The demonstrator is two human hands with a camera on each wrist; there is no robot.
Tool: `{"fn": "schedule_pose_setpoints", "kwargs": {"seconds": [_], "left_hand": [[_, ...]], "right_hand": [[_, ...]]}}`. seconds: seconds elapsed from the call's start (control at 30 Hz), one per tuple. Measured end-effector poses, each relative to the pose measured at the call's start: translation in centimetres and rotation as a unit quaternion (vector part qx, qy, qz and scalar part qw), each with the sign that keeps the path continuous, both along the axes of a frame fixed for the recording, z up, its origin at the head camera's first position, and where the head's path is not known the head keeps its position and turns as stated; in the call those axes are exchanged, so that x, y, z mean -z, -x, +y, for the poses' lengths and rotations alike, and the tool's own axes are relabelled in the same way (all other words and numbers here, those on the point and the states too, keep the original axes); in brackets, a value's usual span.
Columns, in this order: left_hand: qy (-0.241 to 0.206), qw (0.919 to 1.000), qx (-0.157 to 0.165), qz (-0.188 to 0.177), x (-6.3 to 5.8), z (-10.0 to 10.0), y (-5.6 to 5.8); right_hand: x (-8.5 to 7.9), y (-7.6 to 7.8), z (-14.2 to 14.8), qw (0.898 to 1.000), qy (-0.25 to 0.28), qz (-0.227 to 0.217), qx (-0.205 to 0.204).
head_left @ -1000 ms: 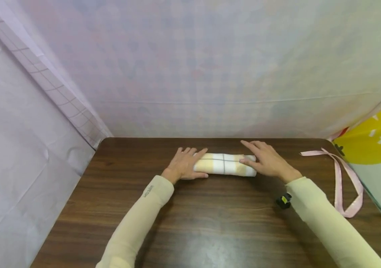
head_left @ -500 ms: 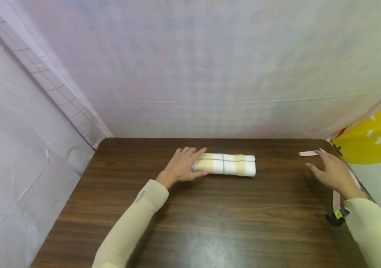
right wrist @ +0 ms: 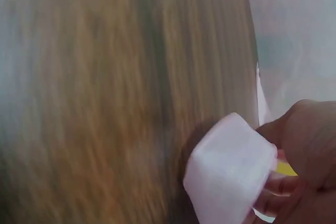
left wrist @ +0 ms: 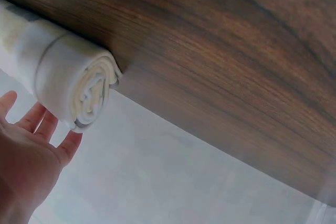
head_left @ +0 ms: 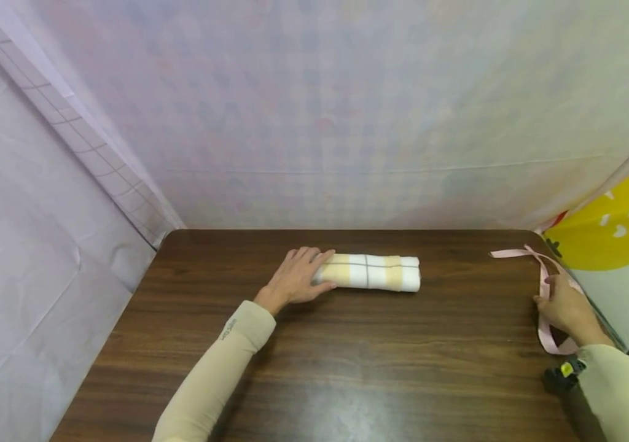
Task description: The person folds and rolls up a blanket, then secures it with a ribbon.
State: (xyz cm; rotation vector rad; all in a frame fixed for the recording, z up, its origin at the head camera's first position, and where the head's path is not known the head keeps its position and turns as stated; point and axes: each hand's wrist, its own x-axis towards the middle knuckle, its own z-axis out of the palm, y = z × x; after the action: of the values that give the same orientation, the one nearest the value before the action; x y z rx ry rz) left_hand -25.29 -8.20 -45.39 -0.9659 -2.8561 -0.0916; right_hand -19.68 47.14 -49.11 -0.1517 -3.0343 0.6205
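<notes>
A rolled towel (head_left: 370, 271), white with yellow bands and thin grey lines, lies crosswise near the table's far edge. My left hand (head_left: 295, 276) rests on its left end, fingers relaxed and spread; the left wrist view shows the coiled end of the towel (left wrist: 58, 66) beside the fingertips. At the table's right side, my right hand (head_left: 566, 307) pinches a pink ribbon (head_left: 544, 336) between thumb and fingers. Close up in the right wrist view, the satiny ribbon (right wrist: 228, 171) bends out from the fingers, which partly hide it. One loose tail of it trails toward the far edge.
The dark wooden table (head_left: 336, 362) reaches a pale patterned curtain (head_left: 314, 123) at the back. White sheeting (head_left: 27, 276) hangs at left. To the right is a cloth with a yellow print (head_left: 607, 239), just beyond the table's edge.
My right hand has left the towel's right end, moved right to the ribbon and taken hold of it. The left hand stays on the towel's left end, which has barely shifted.
</notes>
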Motion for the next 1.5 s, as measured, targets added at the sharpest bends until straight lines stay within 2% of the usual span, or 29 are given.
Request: {"fn": "schedule_pose_setpoints", "kwargs": {"seconds": [0.23,0.37,0.5,0.57,0.63,0.77,0.8,0.87,0.93,1.07,1.13,1.17,1.2,1.23,1.3,1.37,1.4,1.43,1.47,1.5], "left_hand": [[0.004,1.0,-0.005,-0.004,-0.1,0.2,-0.1],[-0.005,1.0,0.0,-0.006,-0.2,0.3,-0.1],[-0.023,0.9997,-0.002,-0.009,-0.4,1.0,-0.2],[-0.036,0.9993,0.002,-0.009,-0.6,1.5,-0.4],[-0.048,0.9987,0.011,-0.011,-0.9,2.3,-0.7],[-0.06,0.9971,0.045,-0.012,-1.7,3.8,-1.7],[-0.06,0.9965,0.057,-0.011,-1.9,4.2,-1.9],[-0.064,0.9947,0.079,-0.015,-2.2,4.9,-2.5],[-0.075,0.9919,0.099,-0.027,-2.5,5.5,-3.0],[-0.114,0.9809,0.128,-0.093,-3.2,6.6,-4.2],[-0.149,0.9677,0.14,-0.147,-3.5,7.1,-4.8],[-0.17,0.958,0.146,-0.179,-3.7,7.3,-5.1],[-0.196,0.9445,0.154,-0.214,-3.9,7.4,-5.3],[-0.225,0.9255,0.164,-0.257,-4.0,7.6,-5.6],[-0.286,0.8748,0.178,-0.348,-4.3,7.7,-6.1],[-0.33,0.828,0.19,-0.411,-4.5,7.7,-6.4],[-0.345,0.809,0.194,-0.434,-4.6,7.6,-6.5],[-0.354,0.7972,0.195,-0.448,-4.6,7.4,-6.6],[-0.359,0.7941,0.196,-0.45,-4.6,7.3,-6.6],[-0.358,0.7964,0.195,-0.447,-4.7,7.0,-6.7]], "right_hand": [[0.3,-0.3,-1.4,0.998,0.023,0.053,-0.007],[-0.2,-0.4,-3.2,0.995,0.048,0.078,-0.028],[-1.5,-0.7,-5.7,0.989,0.116,0.069,-0.065],[-2.2,-0.7,-7.2,0.978,0.18,0.059,-0.087],[-2.8,-0.8,-8.7,0.96,0.252,0.046,-0.113],[-4.4,-0.7,-11.8,0.908,0.386,0.016,-0.162],[-4.8,-0.8,-12.5,0.9,0.4,0.006,-0.175],[-5.7,-0.9,-14.0,0.889,0.411,-0.012,-0.201],[-6.5,-1.1,-15.4,0.885,0.403,-0.026,-0.231],[-7.8,-1.6,-18.2,0.874,0.393,-0.046,-0.283],[-8.4,-1.9,-19.7,0.865,0.392,-0.053,-0.307],[-8.7,-2.1,-20.4,0.861,0.394,-0.056,-0.318],[-9.0,-2.2,-21.2,0.857,0.392,-0.056,-0.33],[-9.3,-2.4,-21.9,0.853,0.393,-0.056,-0.339],[-9.7,-2.7,-23.2,0.84,0.403,-0.053,-0.36],[-10.1,-3.0,-24.2,0.828,0.416,-0.054,-0.373],[-10.3,-3.1,-24.7,0.823,0.422,-0.056,-0.377],[-10.5,-3.2,-25.0,0.819,0.428,-0.059,-0.378],[-10.6,-3.3,-25.3,0.815,0.433,-0.061,-0.38],[-10.7,-3.4,-25.5,0.814,0.436,-0.063,-0.38]]}}
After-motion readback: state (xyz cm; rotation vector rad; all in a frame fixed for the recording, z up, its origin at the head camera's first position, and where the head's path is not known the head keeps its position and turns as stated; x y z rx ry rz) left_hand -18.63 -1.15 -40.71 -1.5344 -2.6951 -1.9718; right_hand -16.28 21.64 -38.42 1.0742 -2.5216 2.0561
